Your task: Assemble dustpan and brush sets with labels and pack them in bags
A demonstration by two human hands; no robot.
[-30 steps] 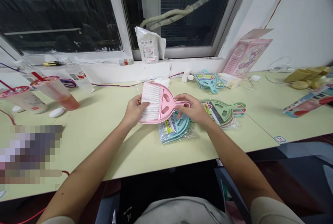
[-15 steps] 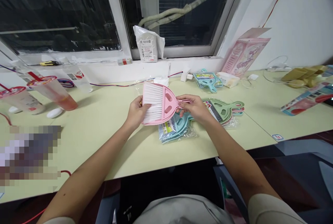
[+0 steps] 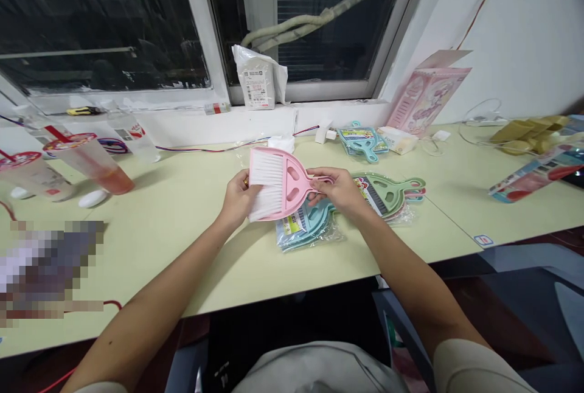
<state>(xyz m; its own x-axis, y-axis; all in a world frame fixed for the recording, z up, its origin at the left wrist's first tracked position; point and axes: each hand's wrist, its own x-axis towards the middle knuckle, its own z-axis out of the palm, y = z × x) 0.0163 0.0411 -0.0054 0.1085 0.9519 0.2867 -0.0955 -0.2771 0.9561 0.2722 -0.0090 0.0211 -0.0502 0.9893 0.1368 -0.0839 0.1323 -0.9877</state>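
Both hands hold a small pink brush and dustpan set point(image 3: 285, 183) just above the pale green table point(image 3: 173, 222). My left hand point(image 3: 237, 198) grips the wide end by the white bristles. My right hand point(image 3: 340, 189) pinches the thin pink handle. Right under the set lies a blue brush set in a clear bag point(image 3: 305, 226). A green bagged set point(image 3: 387, 193) on top of a few more lies just right of my right hand.
Two plastic drink cups with red straws point(image 3: 91, 162) stand at the left. More bagged blue sets point(image 3: 362, 139) and a pink box point(image 3: 426, 98) sit near the window sill. A white packet point(image 3: 258, 79) rests on the sill. Yellow items point(image 3: 529, 131) lie far right.
The pink set has tilted slightly and shifted a little toward me, with both hands keeping their hold. The view has drifted slightly.
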